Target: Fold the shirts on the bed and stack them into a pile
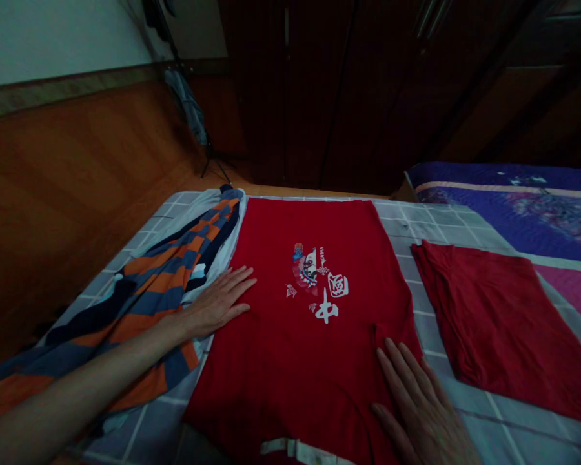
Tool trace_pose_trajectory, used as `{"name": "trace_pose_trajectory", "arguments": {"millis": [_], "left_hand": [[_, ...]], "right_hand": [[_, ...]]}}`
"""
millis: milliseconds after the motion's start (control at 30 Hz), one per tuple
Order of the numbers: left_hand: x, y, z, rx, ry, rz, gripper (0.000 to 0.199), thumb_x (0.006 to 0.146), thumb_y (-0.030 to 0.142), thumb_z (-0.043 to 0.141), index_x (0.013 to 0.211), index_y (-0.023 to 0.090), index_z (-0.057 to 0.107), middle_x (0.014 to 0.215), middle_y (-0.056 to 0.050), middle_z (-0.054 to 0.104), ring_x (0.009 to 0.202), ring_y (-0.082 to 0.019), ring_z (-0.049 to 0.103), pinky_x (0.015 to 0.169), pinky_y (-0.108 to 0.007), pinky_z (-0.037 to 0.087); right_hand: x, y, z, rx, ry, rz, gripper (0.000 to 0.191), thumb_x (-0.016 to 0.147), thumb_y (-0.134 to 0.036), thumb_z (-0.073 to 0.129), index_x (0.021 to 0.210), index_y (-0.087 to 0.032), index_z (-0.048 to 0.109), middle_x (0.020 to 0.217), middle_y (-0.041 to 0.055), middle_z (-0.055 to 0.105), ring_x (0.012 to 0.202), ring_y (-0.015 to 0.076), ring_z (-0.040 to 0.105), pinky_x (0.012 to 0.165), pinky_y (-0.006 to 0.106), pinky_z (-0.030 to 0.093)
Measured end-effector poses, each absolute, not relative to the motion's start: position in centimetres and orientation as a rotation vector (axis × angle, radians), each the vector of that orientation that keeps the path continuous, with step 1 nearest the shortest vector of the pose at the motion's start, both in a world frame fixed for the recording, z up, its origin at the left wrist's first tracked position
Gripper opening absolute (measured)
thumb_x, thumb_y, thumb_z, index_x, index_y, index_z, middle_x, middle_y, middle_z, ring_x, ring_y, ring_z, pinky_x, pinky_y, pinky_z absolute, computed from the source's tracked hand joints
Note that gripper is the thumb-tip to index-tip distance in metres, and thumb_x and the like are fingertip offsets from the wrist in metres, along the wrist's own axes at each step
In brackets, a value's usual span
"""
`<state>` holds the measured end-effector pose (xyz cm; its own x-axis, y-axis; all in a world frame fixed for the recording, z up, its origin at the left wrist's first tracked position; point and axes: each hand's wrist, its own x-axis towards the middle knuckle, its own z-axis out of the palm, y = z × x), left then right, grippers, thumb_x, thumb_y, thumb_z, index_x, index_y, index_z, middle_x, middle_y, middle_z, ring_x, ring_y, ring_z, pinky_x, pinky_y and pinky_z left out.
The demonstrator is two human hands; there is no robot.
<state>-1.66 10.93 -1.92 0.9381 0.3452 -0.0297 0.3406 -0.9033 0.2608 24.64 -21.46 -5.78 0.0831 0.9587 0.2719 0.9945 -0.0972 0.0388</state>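
A red T-shirt with a printed figure and white characters lies spread on a grey checked cloth, its collar towards me. My left hand rests on the shirt's left edge, fingers extended and slightly apart. Near the lower right edge, my right hand lies flat on the fabric beside a small fold, its fingers stretched out. Neither hand grips anything.
Orange-and-grey striped clothing is heaped at the left. A folded red garment lies to the right. Beyond are a purple flowered cover, dark cabinets and a stand with hanging cloth.
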Motion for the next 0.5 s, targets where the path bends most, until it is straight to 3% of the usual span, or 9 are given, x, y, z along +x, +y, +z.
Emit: {"name": "trace_pose_trajectory", "arguments": {"millis": [133, 300, 367, 500], "left_hand": [[-2.2, 11.0, -1.3, 2.702, 0.519, 0.095, 0.015, 0.091, 0.031, 0.049, 0.096, 0.018, 0.056, 0.144, -0.013, 0.039, 0.136, -0.023, 0.029, 0.111, -0.048, 0.022], [-2.6, 11.7, -0.8, 2.603, 0.522, 0.058, 0.019, 0.09, 0.029, 0.049, 0.074, 0.018, 0.051, 0.143, -0.012, 0.041, 0.135, -0.023, 0.031, 0.108, -0.044, 0.03], [-2.8, 11.7, -0.5, 2.607, 0.553, 0.043, 0.019, 0.091, 0.03, 0.048, 0.076, 0.019, 0.052, 0.143, -0.011, 0.04, 0.134, -0.023, 0.033, 0.107, -0.042, 0.032], [-3.5, 10.3, -0.1, 2.726, 0.707, 0.106, 0.023, 0.09, 0.037, 0.05, 0.103, 0.018, 0.055, 0.145, -0.013, 0.037, 0.133, -0.025, 0.034, 0.108, -0.043, 0.031]], "right_hand": [[24.8, -21.4, -5.6, -2.154, -2.017, -0.363, 0.073, 0.088, -0.044, 0.041, 0.149, -0.014, 0.014, 0.148, 0.014, 0.028, 0.131, 0.0342, 0.035, 0.092, 0.052, 0.044], [24.9, -21.4, -5.6, -2.129, -2.029, -0.349, 0.071, 0.089, -0.041, 0.038, 0.149, -0.014, 0.013, 0.147, 0.0149, 0.031, 0.13, 0.0344, 0.036, 0.09, 0.053, 0.046], [24.9, -21.4, -5.5, -2.117, -2.043, -0.348, 0.071, 0.088, -0.041, 0.038, 0.149, -0.013, 0.014, 0.146, 0.016, 0.032, 0.13, 0.0352, 0.036, 0.089, 0.054, 0.046], [25.1, -21.3, -5.5, -2.099, -2.042, -0.363, 0.072, 0.088, -0.042, 0.039, 0.149, -0.013, 0.013, 0.146, 0.016, 0.032, 0.13, 0.0359, 0.036, 0.088, 0.054, 0.048]]}}
